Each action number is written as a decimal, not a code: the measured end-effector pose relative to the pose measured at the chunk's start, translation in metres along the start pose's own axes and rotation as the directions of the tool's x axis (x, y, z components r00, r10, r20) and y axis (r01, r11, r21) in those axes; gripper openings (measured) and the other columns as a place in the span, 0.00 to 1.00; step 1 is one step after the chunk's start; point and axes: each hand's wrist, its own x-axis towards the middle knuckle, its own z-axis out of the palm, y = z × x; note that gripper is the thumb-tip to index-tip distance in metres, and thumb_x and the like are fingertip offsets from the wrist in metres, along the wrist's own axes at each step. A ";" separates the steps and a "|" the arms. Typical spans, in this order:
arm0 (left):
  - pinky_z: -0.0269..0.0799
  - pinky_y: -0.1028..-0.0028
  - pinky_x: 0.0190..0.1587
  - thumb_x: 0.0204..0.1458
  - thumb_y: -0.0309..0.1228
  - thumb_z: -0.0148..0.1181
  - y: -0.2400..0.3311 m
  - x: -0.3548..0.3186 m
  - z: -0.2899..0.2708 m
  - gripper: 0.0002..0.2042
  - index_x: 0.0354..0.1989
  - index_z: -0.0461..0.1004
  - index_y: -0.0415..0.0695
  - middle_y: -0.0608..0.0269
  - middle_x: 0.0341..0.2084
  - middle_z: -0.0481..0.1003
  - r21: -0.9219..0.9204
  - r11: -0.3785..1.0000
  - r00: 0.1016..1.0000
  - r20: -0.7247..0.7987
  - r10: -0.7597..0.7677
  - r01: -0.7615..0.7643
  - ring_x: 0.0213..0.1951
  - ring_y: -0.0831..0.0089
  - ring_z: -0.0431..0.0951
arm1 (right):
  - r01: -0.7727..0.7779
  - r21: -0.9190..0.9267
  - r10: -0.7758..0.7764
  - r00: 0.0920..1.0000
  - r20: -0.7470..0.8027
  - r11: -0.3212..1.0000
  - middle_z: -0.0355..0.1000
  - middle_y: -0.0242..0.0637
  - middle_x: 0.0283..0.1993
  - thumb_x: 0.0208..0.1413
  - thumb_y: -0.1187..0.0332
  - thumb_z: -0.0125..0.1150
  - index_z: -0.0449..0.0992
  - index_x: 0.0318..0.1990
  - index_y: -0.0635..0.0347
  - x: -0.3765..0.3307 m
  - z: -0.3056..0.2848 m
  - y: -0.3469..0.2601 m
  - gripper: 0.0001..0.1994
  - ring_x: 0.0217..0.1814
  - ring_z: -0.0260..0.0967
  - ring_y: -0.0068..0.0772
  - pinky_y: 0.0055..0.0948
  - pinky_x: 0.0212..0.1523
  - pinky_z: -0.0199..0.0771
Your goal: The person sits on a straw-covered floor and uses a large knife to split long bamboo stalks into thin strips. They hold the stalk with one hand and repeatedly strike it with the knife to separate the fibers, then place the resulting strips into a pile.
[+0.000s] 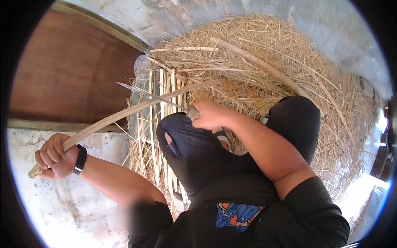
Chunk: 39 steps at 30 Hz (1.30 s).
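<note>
A long pale bamboo strip [111,118] slants across the view, its near end held in my left hand [55,156] out at the left, with a black watch on that wrist. My right hand [209,115], by my bent knee, is closed around the handle of a knife [155,96]. The narrow blade points to the upper left and crosses the bamboo strip; whether the two touch I cannot tell. Beyond the knee lies a bundle of split bamboo strips [167,84], partly hidden by my leg.
A thick wooden pole [260,64] rests on a wide heap of straw and shavings [256,35]. At the left is a brown wooden panel [74,66] set in a pale wall [99,151]. Another pale wall [331,25] closes off the far side.
</note>
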 end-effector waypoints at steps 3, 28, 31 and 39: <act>0.46 0.86 0.14 0.51 0.71 0.45 -0.006 0.001 -0.001 0.31 0.17 0.61 0.54 0.82 0.07 0.56 -0.028 1.000 1.000 0.005 0.001 -0.001 0.08 0.90 0.51 | -0.289 0.051 0.290 0.957 0.003 0.956 0.71 0.40 0.26 0.48 0.70 0.59 0.72 0.41 0.66 0.003 -0.020 0.027 0.13 0.23 0.71 0.29 0.30 0.22 0.72; 0.47 0.77 0.21 0.49 0.75 0.35 0.000 -0.002 0.004 0.36 0.21 0.63 0.50 0.74 0.12 0.55 0.329 0.944 0.910 -0.393 0.131 0.006 0.14 0.80 0.51 | -0.426 0.084 0.433 0.896 -0.095 0.901 0.76 0.51 0.36 0.44 0.68 0.61 0.74 0.37 0.65 0.011 -0.014 0.037 0.13 0.42 0.76 0.50 0.42 0.44 0.74; 0.47 0.76 0.20 0.50 0.75 0.32 0.002 0.000 0.010 0.37 0.20 0.62 0.49 0.73 0.11 0.55 0.337 0.941 0.908 -0.397 0.132 0.011 0.14 0.79 0.51 | -0.258 -0.089 0.242 0.957 -0.158 0.962 0.75 0.50 0.34 0.44 0.69 0.61 0.74 0.35 0.64 0.011 -0.009 0.022 0.11 0.40 0.75 0.50 0.42 0.43 0.74; 0.48 0.77 0.21 0.50 0.74 0.38 -0.003 0.013 0.006 0.34 0.22 0.63 0.50 0.74 0.12 0.55 0.340 0.940 0.906 -0.410 0.109 0.041 0.15 0.80 0.49 | -0.228 -0.135 0.209 0.968 -0.136 0.964 0.75 0.53 0.36 0.44 0.68 0.62 0.75 0.36 0.65 0.004 -0.021 0.005 0.12 0.42 0.75 0.50 0.42 0.46 0.73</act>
